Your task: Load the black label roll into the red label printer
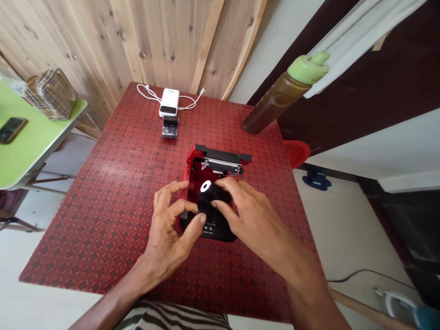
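- Two cautions on handling, as judgement: on the left, the exposed end of the black roll (216, 191), with its white core (206, 186), is best kept square to its axis; on the right, grip should be firm but light, so the wound layers do not slip.
- Left hand (169, 220): wrist low, palm turned inward, thumb and forefinger tips close together at the roll's near left side, other fingers extended by the red wall. Whether these tips pinch anything cannot be told; the material there is too dark.
- Centre: the roll is over the open red-and-black device (222, 232), tilted, its core facing up and left. Contact with the interior cannot be confirmed. The raised lid (220, 153) stands beyond; fingers should be kept clear of it.
- Right hand (256, 213): grasping the roll between thumb and curled fingers, back of the hand upward, forearm slanting in from lower right.
- Far right: a bottle (280, 101) stands on the worktop (85, 229), well apart from the hands.
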### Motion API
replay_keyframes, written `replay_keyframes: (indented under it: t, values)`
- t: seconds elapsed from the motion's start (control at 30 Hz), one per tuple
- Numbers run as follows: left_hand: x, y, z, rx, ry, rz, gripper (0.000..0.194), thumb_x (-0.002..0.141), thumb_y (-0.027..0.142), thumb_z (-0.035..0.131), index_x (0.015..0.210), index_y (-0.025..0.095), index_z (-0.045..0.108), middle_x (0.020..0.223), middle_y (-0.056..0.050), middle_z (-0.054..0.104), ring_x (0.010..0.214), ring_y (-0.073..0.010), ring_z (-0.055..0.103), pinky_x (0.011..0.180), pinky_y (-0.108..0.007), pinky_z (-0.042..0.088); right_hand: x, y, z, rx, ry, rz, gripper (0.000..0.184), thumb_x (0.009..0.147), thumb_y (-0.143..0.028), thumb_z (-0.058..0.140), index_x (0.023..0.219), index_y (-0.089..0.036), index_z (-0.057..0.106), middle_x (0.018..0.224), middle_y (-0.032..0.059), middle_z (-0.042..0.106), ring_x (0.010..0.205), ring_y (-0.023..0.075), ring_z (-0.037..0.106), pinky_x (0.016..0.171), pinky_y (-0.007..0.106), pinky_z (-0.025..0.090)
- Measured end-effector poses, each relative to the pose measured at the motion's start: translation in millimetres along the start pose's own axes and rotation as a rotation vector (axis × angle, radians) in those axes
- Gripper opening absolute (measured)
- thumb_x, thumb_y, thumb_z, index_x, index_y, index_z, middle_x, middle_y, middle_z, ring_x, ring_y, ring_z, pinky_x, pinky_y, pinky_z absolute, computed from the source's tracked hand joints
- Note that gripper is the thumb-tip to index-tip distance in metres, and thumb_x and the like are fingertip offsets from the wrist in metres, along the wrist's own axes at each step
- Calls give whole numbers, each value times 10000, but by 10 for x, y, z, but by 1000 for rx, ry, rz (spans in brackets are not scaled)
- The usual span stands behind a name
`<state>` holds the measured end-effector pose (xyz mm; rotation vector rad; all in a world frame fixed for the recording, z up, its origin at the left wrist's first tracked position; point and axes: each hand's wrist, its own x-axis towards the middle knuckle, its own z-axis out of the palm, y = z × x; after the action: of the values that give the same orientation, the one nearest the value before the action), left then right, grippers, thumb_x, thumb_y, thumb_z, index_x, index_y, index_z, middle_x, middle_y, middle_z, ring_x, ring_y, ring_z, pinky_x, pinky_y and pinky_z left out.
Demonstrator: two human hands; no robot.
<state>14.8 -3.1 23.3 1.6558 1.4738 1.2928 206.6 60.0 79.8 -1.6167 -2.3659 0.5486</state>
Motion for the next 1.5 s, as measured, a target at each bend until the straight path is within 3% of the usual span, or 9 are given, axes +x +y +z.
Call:
replay_keyframes:
  t: [0.2, 0.37, 0.73, 0.87, 1.03, 1.13, 1.33, 1.5]
  values:
    - [44, -20, 8, 74, -21, 0, 109, 1028, 247, 731, 1088, 288, 813, 1514, -103, 652, 1409, -342, 593, 1217, -659, 475, 219, -319, 32, -273, -210, 83, 262, 1025, -18, 629, 1192, -159, 771, 1156, 161, 828, 1191, 367, 766, 984, 469, 626]
    - [27, -130, 25, 115, 2, 6, 156, 1022, 217, 724, 1127, 284, 817, 1515, -105, 658, 1403, -331, 597, 1200, -613, 510, 326, -312, 76, -307, -272, 100, 281, 1084, -70, 598, 1240, -193, 796, 1285, 134, 843, 1296, 338, 749, 1087, 449, 603]
    - [89, -299, -150, 117, 135, -87, 155, 1073, 304, 715, 1211, 310, 786, 1483, -78, 707, 1424, -307, 665, 1217, -573, 523, 491, -260, 161, -410, -346, 208, 302, 1091, -147, 611, 1258, -218, 852, 1137, 182, 866, 1024, 381, 848, 825, 466, 641]
    - [92, -317, -144, 102, 133, -100, 161, 1076, 319, 710, 1216, 315, 788, 1480, -77, 713, 1425, -310, 664, 1214, -584, 520, 390, -207, 120, -334, -278, 135, 291, 1091, -103, 612, 1271, -184, 826, 1237, 165, 862, 1126, 358, 830, 927, 473, 654]
    - [82, -300, -145, 94, 123, -95, 160, 1086, 330, 703, 1223, 315, 785, 1480, -74, 714, 1431, -295, 660, 1213, -565, 524, 112, -77, -27, -71, -92, -204, 223, 1094, -96, 641, 1052, -206, 830, 1247, 91, 869, 1117, 264, 793, 1083, 439, 608]
    - [84, -296, -146, 91, 126, -91, 162, 1083, 326, 707, 1223, 307, 786, 1480, -78, 714, 1431, -291, 660, 1214, -556, 528, 67, -27, -54, 21, -144, -294, 289, 1101, -98, 627, 918, -229, 808, 1141, 57, 879, 1015, 236, 765, 1028, 406, 599]
    - [88, -307, -133, 83, 128, -91, 158, 1081, 314, 712, 1217, 297, 791, 1472, -88, 716, 1439, -296, 658, 1224, -569, 512, 188, 23, 1, 132, -309, -274, 362, 1127, -73, 553, 885, -219, 779, 959, 26, 839, 892, 204, 706, 942, 363, 534]
    - [81, -308, -134, 77, 121, -94, 162, 1083, 300, 712, 1225, 300, 792, 1479, -85, 714, 1442, -297, 656, 1222, -563, 508, 246, 62, -9, 221, -355, -275, 347, 1126, -80, 559, 849, -206, 727, 915, 21, 787, 893, 190, 671, 896, 333, 489]
